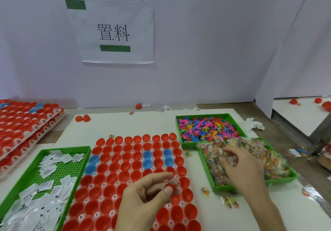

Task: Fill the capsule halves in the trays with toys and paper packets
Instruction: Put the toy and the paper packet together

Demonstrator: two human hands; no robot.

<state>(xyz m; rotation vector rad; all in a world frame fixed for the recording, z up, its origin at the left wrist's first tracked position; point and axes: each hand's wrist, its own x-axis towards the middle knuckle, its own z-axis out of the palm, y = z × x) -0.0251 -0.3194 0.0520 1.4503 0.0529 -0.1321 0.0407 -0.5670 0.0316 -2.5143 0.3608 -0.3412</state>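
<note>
A white capsule tray (114, 197) of red and a few blue capsule halves (125, 175) lies on the surface (152, 123). Over the tray's near right part, the left hand (143, 200) pinches a small packet (172, 184) between thumb and fingers. Right of the tray, the right hand (240, 168) reaches into a green bin (222, 188), its fingers curled on the clear toy packets (272, 161) heaped there. Beyond that bin, a second green bin (189, 144) holds loose coloured toy figures (207, 128). Touching the tray's left edge, a third green bin (68, 148) holds white paper packets (46, 166). Behind the tray lie 2 loose red halves (82, 118); far to its left, filled trays (26, 123) are stacked.
</note>
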